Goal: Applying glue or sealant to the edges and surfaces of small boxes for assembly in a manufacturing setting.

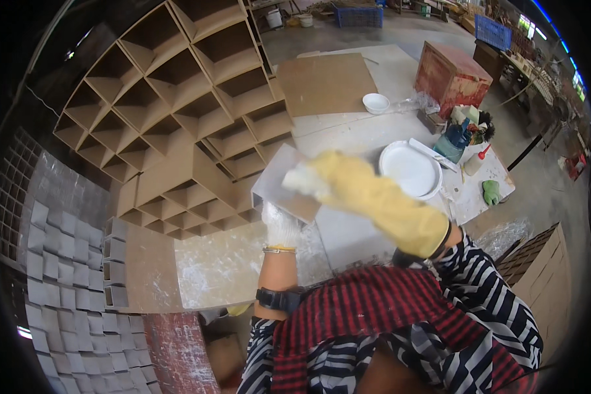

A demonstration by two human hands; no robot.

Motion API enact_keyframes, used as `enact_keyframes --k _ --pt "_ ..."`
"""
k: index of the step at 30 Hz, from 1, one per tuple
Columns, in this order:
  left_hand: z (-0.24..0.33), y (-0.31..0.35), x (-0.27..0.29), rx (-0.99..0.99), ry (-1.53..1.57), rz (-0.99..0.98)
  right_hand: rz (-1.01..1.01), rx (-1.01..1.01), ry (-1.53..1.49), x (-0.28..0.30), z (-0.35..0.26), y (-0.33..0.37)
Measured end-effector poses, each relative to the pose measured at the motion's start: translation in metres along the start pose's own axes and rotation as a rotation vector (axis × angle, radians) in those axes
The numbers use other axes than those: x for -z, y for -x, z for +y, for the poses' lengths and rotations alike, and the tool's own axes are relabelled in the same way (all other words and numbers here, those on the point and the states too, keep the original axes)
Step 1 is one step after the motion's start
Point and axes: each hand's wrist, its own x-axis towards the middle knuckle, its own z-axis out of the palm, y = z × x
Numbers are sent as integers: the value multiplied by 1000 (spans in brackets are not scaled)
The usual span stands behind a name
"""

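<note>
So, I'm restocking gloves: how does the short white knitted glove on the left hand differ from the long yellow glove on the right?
Length: the short white knitted glove on the left hand stops at the wrist, while the long yellow glove on the right hand reaches well past it. Visibility: the white glove's fingers are mostly hidden at the greyish box; the yellow glove crosses over it, blurred. Shared: both are at that box.

Left hand [282,226] near right hand [307,181]; right forearm [400,215] slanted leftward.
</note>
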Motion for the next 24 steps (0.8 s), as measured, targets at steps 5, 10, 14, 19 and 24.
enact_keyframes --k 5,10,14,19,24 --pt "5 4 -5 -231 -1000 -57 37 333 96 -43 4 -5" --pt "2 13 -56 -20 -18 328 65 81 -66 -23 27 -10" --pt "5 6 -6 -309 -404 -534 123 287 98 -45 -3 15" --pt "-2 0 2 -90 -325 192 -32 392 75 -7 11 10" --pt "-17 10 -55 27 -328 456 193 468 -29 -3 17 -15"
